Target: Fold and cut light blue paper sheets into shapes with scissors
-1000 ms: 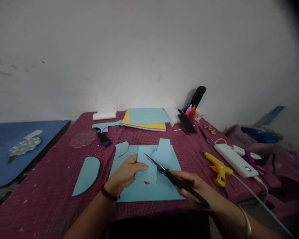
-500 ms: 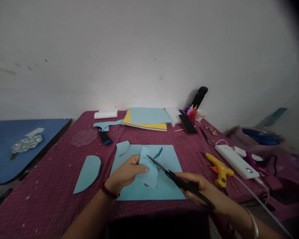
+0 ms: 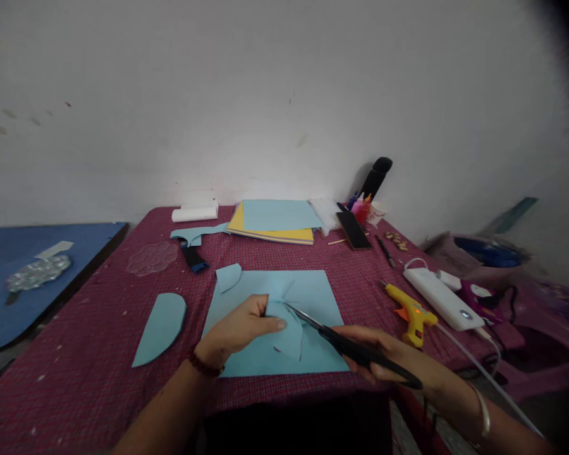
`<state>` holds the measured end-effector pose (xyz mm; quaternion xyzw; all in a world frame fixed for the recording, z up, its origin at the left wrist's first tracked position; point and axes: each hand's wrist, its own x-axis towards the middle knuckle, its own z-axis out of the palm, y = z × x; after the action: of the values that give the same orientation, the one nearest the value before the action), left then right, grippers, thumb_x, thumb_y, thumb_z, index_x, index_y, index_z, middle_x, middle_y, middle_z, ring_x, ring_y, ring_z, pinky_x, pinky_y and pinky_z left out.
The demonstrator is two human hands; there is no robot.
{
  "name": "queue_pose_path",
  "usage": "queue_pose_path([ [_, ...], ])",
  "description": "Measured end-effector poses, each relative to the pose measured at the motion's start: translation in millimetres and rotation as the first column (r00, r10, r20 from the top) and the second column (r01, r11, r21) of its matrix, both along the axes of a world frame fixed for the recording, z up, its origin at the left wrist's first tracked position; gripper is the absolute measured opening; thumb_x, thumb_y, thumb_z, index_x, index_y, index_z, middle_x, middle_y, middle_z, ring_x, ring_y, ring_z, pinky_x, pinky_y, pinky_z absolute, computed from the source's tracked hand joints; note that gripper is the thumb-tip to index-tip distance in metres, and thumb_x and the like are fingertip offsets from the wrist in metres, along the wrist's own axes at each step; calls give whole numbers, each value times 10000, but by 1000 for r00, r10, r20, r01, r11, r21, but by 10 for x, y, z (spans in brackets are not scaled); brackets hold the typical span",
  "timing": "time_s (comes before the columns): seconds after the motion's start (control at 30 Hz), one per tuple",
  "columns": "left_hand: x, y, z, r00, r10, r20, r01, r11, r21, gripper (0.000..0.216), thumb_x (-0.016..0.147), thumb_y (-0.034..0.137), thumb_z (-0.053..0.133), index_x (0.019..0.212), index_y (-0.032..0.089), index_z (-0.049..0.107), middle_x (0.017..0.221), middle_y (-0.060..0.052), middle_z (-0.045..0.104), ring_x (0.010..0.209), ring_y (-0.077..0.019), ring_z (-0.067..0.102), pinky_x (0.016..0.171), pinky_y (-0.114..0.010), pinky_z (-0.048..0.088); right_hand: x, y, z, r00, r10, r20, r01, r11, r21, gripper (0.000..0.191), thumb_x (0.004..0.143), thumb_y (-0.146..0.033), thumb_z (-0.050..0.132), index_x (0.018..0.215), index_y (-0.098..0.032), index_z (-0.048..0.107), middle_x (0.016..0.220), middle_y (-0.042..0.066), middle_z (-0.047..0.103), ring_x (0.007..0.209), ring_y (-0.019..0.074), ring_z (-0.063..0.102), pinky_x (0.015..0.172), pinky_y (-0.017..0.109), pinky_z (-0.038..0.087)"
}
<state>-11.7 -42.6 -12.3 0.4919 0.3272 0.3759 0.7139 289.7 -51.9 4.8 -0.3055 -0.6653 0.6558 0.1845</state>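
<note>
Two hands are engaged over a large light-blue sheet (image 3: 313,297) lying flat on the red-checked desk (image 3: 99,328). A small blue paper piece (image 3: 287,328) is pinched between the thumb and fingers (image 3: 272,323) of the left hand (image 3: 237,328), the grip closed tightly on its left edge, just above the sheet. Black scissors (image 3: 355,351) are gripped by the right hand (image 3: 384,357), its fingers wrapped shut around the handles; the blades are entered into the piece from the right and appear nearly closed, though how far apart they stand cannot be told exactly.

Several risks can be judged from this. The blade tips lie very near the left thumb, so a nick could be caused by a hasty snip. The piece is held at one edge only, so the cut could be pulled off its line by the paper buckling or twisting. The sheet beneath could also be caught by the lower blade if the piece is let sag.

By count: one half-round blue cutout (image 3: 160,327) is seen at the left, one smaller curved offcut (image 3: 228,276) near the sheet's far corner, one stack of yellow and blue paper (image 3: 275,224) at the back, one yellow glue gun (image 3: 410,313), one white power strip (image 3: 439,298), and one dark phone (image 3: 353,229).
</note>
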Motion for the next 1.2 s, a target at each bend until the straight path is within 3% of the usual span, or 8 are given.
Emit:
queue_pose_path([
  [0.23,79,-10,-25,1000,-19,-10,18,995,-102,141,653,229,749,730,134,679,642,-3,636,524,-91,520,530,-203,420,-187,-14,113,1000,-18,14,17,998,61,645,783,-576,649,1317,-223,565,1242,119,616,1102,261,574,963,419,436],
  [0.5,74,10,-82,999,-34,-26,31,994,-105,111,672,185,704,768,135,677,636,5,633,523,-91,525,542,-209,424,-228,-13,-65,999,-45,9,44,996,78,654,765,-581,664,1311,-233,574,1168,108,644,968,243,606,825,382,504],
  [0.77,79,-2,-23,997,-69,-19,66,990,-126,163,617,213,734,741,125,674,623,6,632,508,-85,528,533,-204,446,-208,-52,-29,999,-49,-20,51,993,107,585,807,-537,637,1296,-219,587,1199,115,641,1035,250,602,896,397,481],
  [1.03,106,9,-44,999,-47,28,50,989,-140,179,600,213,738,738,119,672,648,4,636,519,-77,534,540,-196,452,-240,-24,-180,994,-100,47,94,988,124,598,762,-469,698,1306,-252,580,1207,94,646,1081,286,589,901,430,492],
  [1.2,103,3,-25,997,-67,26,70,985,-155,191,593,215,749,742,123,672,635,2,643,501,-81,541,518,-198,455,-221,-10,-166,996,-89,19,86,988,132,537,767,-373,710,1285,-283,602,1230,70,652,1097,274,601,923,417,491],
])
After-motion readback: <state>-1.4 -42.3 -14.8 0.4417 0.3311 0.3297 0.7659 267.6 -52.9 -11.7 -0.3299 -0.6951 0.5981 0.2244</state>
